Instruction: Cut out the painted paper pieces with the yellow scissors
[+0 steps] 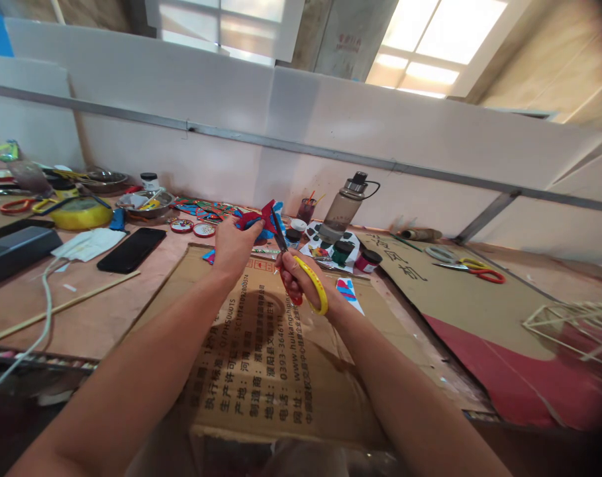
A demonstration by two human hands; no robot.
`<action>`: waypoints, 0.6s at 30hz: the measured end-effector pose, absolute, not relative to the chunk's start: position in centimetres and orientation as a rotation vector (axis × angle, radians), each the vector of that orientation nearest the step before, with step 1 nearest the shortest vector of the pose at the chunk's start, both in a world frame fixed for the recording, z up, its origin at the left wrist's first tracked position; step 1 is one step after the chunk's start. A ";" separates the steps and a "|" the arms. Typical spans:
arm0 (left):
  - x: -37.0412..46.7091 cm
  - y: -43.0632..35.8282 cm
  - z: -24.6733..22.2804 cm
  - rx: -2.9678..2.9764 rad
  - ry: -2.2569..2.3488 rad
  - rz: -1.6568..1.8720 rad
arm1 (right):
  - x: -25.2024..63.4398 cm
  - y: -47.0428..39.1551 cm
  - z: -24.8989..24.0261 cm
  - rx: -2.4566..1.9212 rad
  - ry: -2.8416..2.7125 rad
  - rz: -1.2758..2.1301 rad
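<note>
My left hand (235,246) is closed on a red and blue painted cutout (267,217), held up above the far edge of a cardboard sheet (261,344). In my right hand (303,275) is a pair of scissors (281,233) with yellow and red handles; the fingers wrap round the handles. The dark blades point up and away, and their tips lie against the right side of the cutout. Whether the blades have paper between them I cannot tell. A small scrap painted red and blue (348,289) lies on the cardboard to the right of my right hand.
Behind my hands stand a grey water bottle (341,211) and several paint jars (367,260). On the left lie a black phone (130,250), a tape roll (81,212) and a wooden strip (67,306). Orange-handled scissors (479,270) and a stick frame (573,328) are at right.
</note>
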State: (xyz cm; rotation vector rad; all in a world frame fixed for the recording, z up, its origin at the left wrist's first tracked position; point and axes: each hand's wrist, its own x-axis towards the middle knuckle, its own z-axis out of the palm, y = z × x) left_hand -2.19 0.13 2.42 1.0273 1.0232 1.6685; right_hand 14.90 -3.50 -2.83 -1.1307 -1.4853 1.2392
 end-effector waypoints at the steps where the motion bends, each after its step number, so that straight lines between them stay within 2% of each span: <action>1: -2.2 0.2 2.3 1.034 1.020 1.671 | 14.9 -3.5 -2.8 -1.132 -1.485 1.239; 18: -2.3 0.7 1.8 1.075 0.995 1.668 | 15.3 -3.5 -2.4 -1.192 -1.489 1.267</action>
